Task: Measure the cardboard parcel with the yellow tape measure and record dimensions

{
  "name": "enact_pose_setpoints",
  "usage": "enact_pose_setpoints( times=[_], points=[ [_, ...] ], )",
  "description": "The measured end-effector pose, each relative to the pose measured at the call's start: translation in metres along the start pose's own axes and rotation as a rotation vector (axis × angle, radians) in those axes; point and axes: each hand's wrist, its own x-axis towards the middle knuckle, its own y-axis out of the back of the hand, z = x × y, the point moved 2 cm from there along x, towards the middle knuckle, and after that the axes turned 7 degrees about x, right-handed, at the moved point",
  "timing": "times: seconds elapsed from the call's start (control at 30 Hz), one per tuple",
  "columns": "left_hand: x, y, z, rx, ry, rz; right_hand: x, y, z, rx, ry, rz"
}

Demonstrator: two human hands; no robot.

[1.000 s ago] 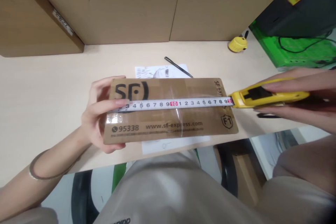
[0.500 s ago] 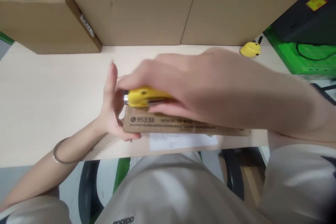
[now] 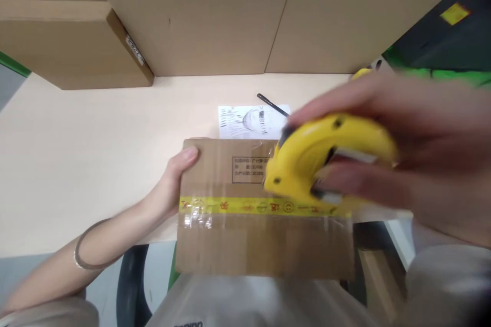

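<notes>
Turned since a second ago: cardboard box (image 3: 264,245), its broad face with yellow printed strip (image 3: 210,206) now in view, at the near edge of the table (image 3: 95,163). Tape measure (image 3: 299,158) now overlaps its upper right; contact unclear. Left hand (image 3: 172,179) grips the box's left edge, thumb on the face; right hand (image 3: 429,148), blurred, grasps the measure. Judgement: steady box, hook squared, blade flat. Beyond: marked paper (image 3: 245,122), dark pen (image 3: 272,104).

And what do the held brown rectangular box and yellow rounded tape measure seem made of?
Brown rectangular box: almost surely cardboard, mostly matt, from its dull brown, printed surface. Yellow rounded tape measure: probably smooth plastic, from its moulded curves; blur leaves that open.
</notes>
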Motion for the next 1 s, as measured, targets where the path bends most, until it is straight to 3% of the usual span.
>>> enact_pose_setpoints(
  times=[0.07, 0.13, 0.23, 0.3, 0.4, 0.5, 0.57, 0.63, 0.8, 1.0],
  points=[
    [0.006, 0.002, -0.002, 0.043, -0.035, 0.086, -0.006, -0.022, 0.031, -0.176, 0.209, -0.19],
    [0.012, 0.004, -0.001, 0.084, -0.055, 0.202, -0.004, -0.037, 0.053, -0.345, 0.41, -0.267],
    [0.02, 0.008, -0.001, 0.16, -0.075, 0.348, 0.004, -0.042, 0.068, -0.626, 0.637, -0.153],
    [0.025, 0.01, -0.002, 0.187, -0.123, 0.363, 0.011, -0.034, 0.074, -0.715, 0.68, -0.109],
    [0.033, 0.011, -0.008, 0.13, -0.241, 0.302, 0.031, -0.006, 0.088, -0.602, 0.584, -0.004],
    [0.039, 0.012, -0.015, 0.054, -0.326, 0.255, 0.065, 0.022, 0.121, -0.661, 0.218, 0.173],
    [0.042, 0.012, -0.017, 0.036, -0.357, 0.224, 0.088, 0.029, 0.152, -0.821, -0.077, 0.136],
    [0.045, 0.012, -0.016, 0.045, -0.391, 0.195, 0.105, 0.028, 0.18, -0.907, -0.235, 0.071],
    [0.05, 0.019, -0.012, 0.146, -0.458, 0.178, 0.119, 0.026, 0.21, -0.812, -0.227, -0.002],
    [0.056, 0.03, -0.014, 0.329, -0.576, 0.132, 0.132, 0.042, 0.216, -0.328, -0.119, -0.076]
  ],
)
